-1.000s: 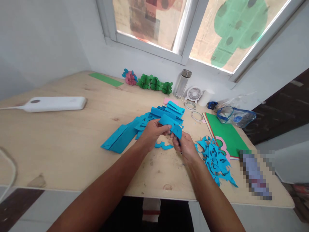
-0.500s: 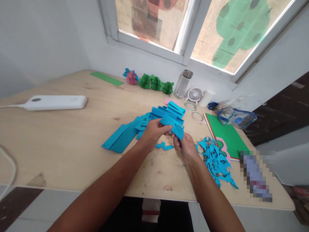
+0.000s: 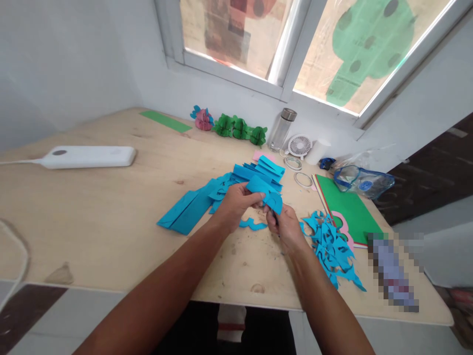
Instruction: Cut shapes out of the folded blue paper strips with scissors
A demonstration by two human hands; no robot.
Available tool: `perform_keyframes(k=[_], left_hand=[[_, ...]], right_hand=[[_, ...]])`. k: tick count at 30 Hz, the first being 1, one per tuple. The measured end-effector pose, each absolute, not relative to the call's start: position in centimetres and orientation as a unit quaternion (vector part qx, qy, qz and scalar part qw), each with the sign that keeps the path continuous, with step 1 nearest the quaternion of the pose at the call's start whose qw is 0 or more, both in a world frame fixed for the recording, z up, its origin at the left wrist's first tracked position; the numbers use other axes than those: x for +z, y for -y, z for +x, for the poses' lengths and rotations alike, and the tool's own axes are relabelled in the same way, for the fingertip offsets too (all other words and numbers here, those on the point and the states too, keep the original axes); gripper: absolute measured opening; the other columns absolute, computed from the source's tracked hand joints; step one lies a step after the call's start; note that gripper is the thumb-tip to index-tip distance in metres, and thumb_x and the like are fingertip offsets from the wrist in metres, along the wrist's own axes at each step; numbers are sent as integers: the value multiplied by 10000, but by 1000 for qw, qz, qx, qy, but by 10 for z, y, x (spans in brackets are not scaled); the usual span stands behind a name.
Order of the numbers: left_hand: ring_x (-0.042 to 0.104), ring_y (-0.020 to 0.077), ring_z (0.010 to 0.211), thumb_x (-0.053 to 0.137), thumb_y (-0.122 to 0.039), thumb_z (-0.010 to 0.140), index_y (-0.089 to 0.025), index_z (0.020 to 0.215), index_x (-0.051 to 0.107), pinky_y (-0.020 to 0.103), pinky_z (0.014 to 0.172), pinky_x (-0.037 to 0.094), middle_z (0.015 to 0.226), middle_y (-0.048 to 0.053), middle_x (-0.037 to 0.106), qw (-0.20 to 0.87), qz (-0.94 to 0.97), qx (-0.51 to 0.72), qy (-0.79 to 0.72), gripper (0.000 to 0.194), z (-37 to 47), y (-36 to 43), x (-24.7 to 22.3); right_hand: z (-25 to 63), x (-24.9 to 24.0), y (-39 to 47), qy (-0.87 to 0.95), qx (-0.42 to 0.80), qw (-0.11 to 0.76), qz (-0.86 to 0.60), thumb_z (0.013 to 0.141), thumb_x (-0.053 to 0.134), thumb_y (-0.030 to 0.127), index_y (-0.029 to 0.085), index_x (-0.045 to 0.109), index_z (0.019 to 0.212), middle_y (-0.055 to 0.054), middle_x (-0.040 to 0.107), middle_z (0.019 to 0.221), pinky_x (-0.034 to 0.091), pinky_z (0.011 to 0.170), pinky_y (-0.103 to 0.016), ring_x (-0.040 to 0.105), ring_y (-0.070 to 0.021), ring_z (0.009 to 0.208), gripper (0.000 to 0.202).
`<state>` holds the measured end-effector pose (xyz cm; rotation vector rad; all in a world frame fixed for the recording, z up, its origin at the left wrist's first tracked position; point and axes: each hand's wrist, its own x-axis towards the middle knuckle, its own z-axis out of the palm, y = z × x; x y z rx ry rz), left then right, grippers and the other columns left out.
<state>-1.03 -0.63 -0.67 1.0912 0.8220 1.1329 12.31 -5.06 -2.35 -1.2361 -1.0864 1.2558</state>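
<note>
In the centre of the head camera's frame, just above a pale wooden table (image 3: 111, 217), a person's two bare hands work on a bright blue paper piece (image 3: 264, 186). The left hand (image 3: 238, 202) is closed on it, thumb on top and fingers beneath, at the lower left edge. The right hand (image 3: 286, 224), a little lower and to the right, has its fingers curled around a dark tool (image 3: 274, 215), perhaps scissors; most of it is hidden, so its blades cannot be judged. The paper's lower right end overlaps the right hand; whether they touch is unclear.

The piece looks folded in layers and should be very light: firm enough to hold its shape, yet easily creased or torn at the curved cut near its right end. The broad, uncut upper left part seems the safest place to hold, pinched flat so that the layers do not slide.

At the right of the frame, a clear pouch (image 3: 381, 185) carries a round blue emblem (image 3: 365, 186), its lettering too small to read. At the upper right, a green shape (image 3: 377, 29) on the window (image 3: 295, 54) bears faint, unreadable print. No brand is legible.
</note>
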Motion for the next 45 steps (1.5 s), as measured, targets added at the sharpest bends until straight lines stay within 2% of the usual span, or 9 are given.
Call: perform_keyframes(k=[6,12,20,32,45], left_hand=[[478,104,531,684,-269,584,-142,583,589,255,561,400,542,-8,567,643,466,496,-351,158,-10,6,-9],[524,129,560,689,-287,615,-136,621,617,276,580,424,586,28,604,662,472,483,-324,167,-10,5,-12],[550,147,561,684,-329,631,-144,615,617,283,577,445,558,23,594,659,489,475,-318,197,-9,5,-12],[508,130,544,683,-306,594,-146,593,595,271,565,407,558,15,581,656,490,458,-348,183,-12,6,-7],[501,115,526,679,-320,624,-153,561,597,247,525,402,558,9,599,652,500,448,-352,197,-12,9,-5]], right_hand=[[123,-26,52,450,515,519,-513,738,579,536,183,493,562,75,361,393,125,372,-220,232,-49,349,403],[123,-26,52,449,515,519,-513,739,586,541,183,496,568,78,360,385,126,368,-223,229,-49,343,407],[120,-25,53,455,519,512,-512,760,565,522,189,460,527,71,364,388,141,371,-221,243,-51,348,420],[120,-26,52,456,505,515,-522,747,584,512,184,506,563,68,366,377,137,381,-228,241,-60,361,383],[117,-22,54,459,494,511,-532,753,515,537,197,443,507,65,364,361,141,376,-226,245,-58,344,426]])
